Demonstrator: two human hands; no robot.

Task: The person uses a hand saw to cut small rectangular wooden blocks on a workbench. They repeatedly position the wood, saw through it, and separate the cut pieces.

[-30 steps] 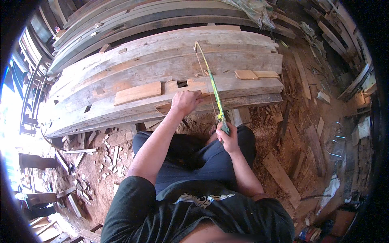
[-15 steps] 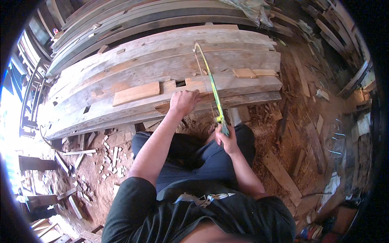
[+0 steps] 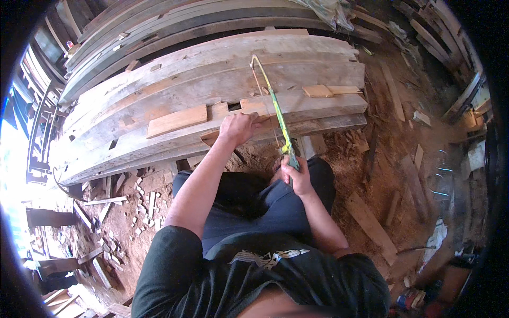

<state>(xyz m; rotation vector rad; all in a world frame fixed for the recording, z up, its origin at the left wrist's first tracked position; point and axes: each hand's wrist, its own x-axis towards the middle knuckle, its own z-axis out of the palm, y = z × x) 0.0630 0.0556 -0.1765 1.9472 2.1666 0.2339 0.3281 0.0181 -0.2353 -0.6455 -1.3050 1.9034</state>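
Observation:
A bow saw [image 3: 275, 104] with a yellow-green frame slants across the edge of a thick timber stack. My right hand [image 3: 298, 177] is closed around its handle, low over my lap. Its thin blade runs left of the frame, just beyond the fingertips of my left hand [image 3: 238, 129]. That hand is closed over a brown strip of wood [image 3: 210, 138], holding it along the front edge of the top timber [image 3: 175, 87]. The palm hides the strip's middle. Where the blade meets the wood is too small to make out.
A flat light board [image 3: 177, 121] lies left of my left hand, beside a square mortise. Two small pieces [image 3: 318, 91] rest at the right end. Wood offcuts [image 3: 151, 204] litter the dirt floor on the left; a plank [image 3: 371, 228] lies right of my knee.
The saw and my right hand have shifted slightly, the handle a little nearer to me. My left hand stays on the strip, and the whole view has moved a touch.

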